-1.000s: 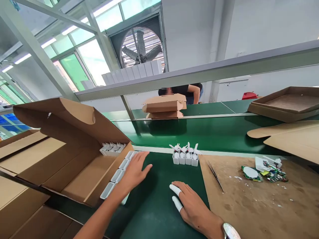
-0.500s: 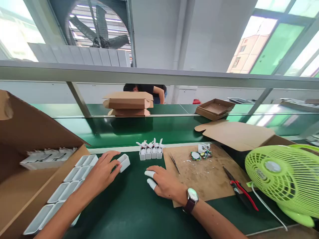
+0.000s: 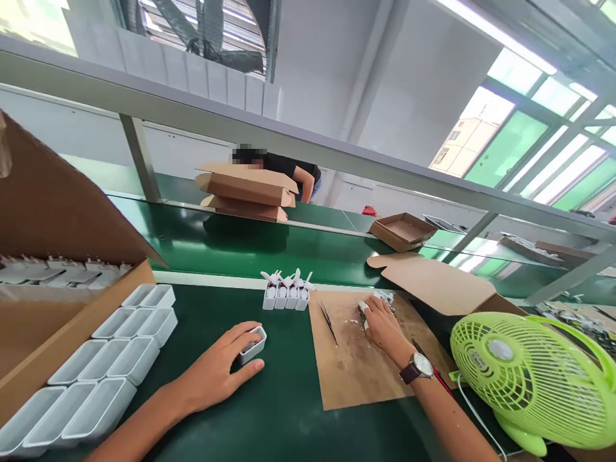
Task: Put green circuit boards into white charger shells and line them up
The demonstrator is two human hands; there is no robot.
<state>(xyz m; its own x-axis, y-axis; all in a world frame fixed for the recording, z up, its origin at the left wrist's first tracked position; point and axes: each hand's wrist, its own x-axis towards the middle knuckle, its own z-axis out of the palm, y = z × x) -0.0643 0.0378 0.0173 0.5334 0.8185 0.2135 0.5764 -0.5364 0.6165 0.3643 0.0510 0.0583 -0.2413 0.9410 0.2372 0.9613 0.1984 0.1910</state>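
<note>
My left hand (image 3: 222, 367) grips a small white plastic case (image 3: 253, 344) resting on the green mat, its open side up. My right hand (image 3: 382, 323) reaches onto the brown cardboard sheet (image 3: 353, 369), fingers curled over a small pile of circuit boards and parts (image 3: 380, 299); what the fingers hold is hidden. A wristwatch (image 3: 416, 367) is on that wrist. Rows of empty white cases (image 3: 103, 359) lie to the left. A cluster of white cases with plug parts (image 3: 286, 292) stands at the mat's far edge.
An open cardboard box (image 3: 58, 256) with more cases stands left. Tweezers (image 3: 329, 319) lie on the cardboard sheet. A green fan (image 3: 527, 378) sits right, red-handled cutters (image 3: 437, 378) beside it. Beyond the conveyor belt (image 3: 269, 247) are stacked boxes (image 3: 245, 192) and another person (image 3: 293, 173).
My left hand carried one white case from the rows to the mat's middle and set it down. My right hand left the mat and reached right to the parts pile. The view swung right.
</note>
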